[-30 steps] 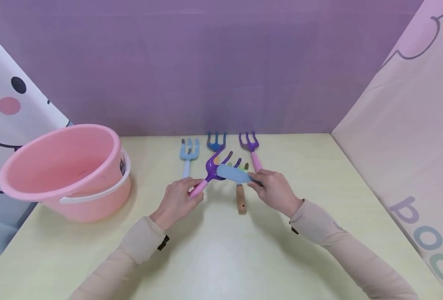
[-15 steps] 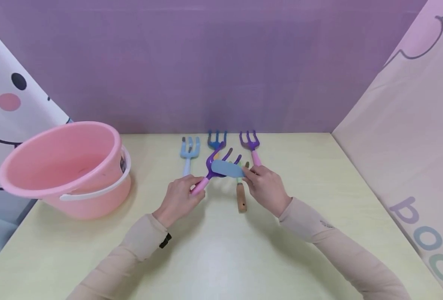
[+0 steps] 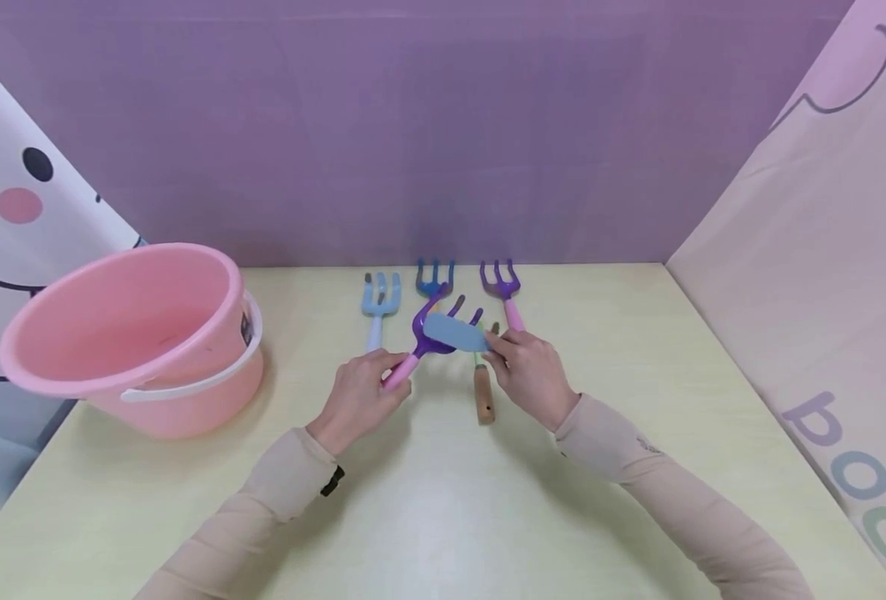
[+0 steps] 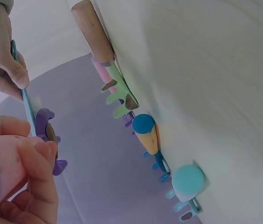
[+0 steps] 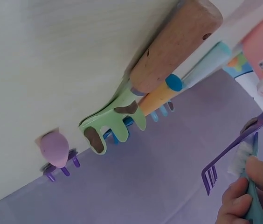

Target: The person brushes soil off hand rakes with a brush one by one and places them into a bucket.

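My left hand (image 3: 360, 396) grips the pink handle of a purple three-tined hand fork (image 3: 419, 333), raised above the table. In my right hand (image 3: 533, 375) is a blue scrubbing brush (image 3: 453, 332), held between thumb and fingers over the fork's head. The right wrist view shows its white bristles (image 5: 240, 159) against the fork, close to a brown patch (image 5: 249, 124). Beneath them lies a green hand fork (image 5: 115, 119) with a wooden handle and brown patches. Behind are a light blue fork (image 3: 380, 304), a dark blue fork (image 3: 434, 287) with an orange handle, and another purple fork (image 3: 500, 286).
A large pink bucket (image 3: 210, 400) with a white handle stands on the left of the pale table (image 3: 443, 517). A purple wall (image 3: 443, 133) closes off the back, and printed panels rise at both sides.
My right hand has shifted left and slightly up with the brush, mostly in the first half second. My left hand and the fork have barely moved.
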Action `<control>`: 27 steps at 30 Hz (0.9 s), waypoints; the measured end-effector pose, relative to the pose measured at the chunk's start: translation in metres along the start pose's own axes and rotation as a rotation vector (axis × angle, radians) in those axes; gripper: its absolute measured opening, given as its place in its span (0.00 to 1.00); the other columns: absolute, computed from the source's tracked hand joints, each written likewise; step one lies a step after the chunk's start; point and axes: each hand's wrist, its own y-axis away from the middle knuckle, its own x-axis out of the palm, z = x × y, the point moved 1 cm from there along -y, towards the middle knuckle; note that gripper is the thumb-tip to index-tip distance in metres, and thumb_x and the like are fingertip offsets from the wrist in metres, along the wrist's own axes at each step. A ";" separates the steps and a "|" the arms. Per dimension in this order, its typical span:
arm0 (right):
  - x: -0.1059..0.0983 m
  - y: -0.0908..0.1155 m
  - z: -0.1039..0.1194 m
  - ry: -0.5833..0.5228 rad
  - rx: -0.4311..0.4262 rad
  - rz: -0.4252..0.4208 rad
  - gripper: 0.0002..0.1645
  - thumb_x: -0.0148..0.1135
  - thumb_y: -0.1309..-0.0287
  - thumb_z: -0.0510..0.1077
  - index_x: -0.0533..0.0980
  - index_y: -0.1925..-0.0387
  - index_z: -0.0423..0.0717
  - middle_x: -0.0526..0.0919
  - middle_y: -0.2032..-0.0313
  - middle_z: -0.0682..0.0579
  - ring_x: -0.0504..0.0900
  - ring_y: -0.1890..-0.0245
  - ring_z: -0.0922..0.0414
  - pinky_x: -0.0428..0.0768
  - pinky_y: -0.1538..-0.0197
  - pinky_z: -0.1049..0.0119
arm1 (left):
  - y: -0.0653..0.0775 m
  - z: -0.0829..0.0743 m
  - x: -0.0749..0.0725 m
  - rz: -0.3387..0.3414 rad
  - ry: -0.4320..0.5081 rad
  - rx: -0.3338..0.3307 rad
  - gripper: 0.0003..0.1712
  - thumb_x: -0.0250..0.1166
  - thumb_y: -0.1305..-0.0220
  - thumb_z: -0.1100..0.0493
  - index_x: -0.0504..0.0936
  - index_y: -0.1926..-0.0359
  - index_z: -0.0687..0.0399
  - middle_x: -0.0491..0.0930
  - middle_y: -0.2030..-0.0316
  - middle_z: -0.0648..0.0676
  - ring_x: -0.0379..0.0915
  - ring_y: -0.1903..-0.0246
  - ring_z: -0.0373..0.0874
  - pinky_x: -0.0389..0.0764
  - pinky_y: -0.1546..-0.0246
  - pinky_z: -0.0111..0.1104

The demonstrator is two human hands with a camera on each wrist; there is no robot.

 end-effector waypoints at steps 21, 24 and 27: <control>-0.005 0.001 0.003 -0.151 0.148 0.152 0.19 0.64 0.48 0.40 0.79 0.55 0.35 0.80 0.75 0.48 0.64 0.84 0.63 0.63 0.82 0.73 | 0.002 0.002 0.002 0.030 0.016 -0.052 0.19 0.61 0.47 0.60 0.81 0.52 0.58 0.81 0.64 0.55 0.68 0.79 0.40 0.69 0.81 0.28; -0.007 0.001 0.003 -0.145 0.143 0.174 0.18 0.64 0.48 0.41 0.79 0.55 0.35 0.80 0.75 0.48 0.64 0.84 0.64 0.63 0.82 0.74 | 0.002 0.005 0.001 0.019 0.014 -0.055 0.20 0.62 0.47 0.60 0.80 0.52 0.58 0.81 0.63 0.55 0.69 0.78 0.40 0.69 0.80 0.28; -0.010 0.001 0.005 -0.113 0.120 0.184 0.18 0.65 0.49 0.41 0.79 0.56 0.35 0.80 0.75 0.49 0.65 0.84 0.63 0.64 0.81 0.73 | 0.002 0.007 0.000 0.003 0.010 -0.052 0.20 0.62 0.47 0.60 0.80 0.51 0.59 0.82 0.62 0.56 0.68 0.78 0.40 0.68 0.79 0.28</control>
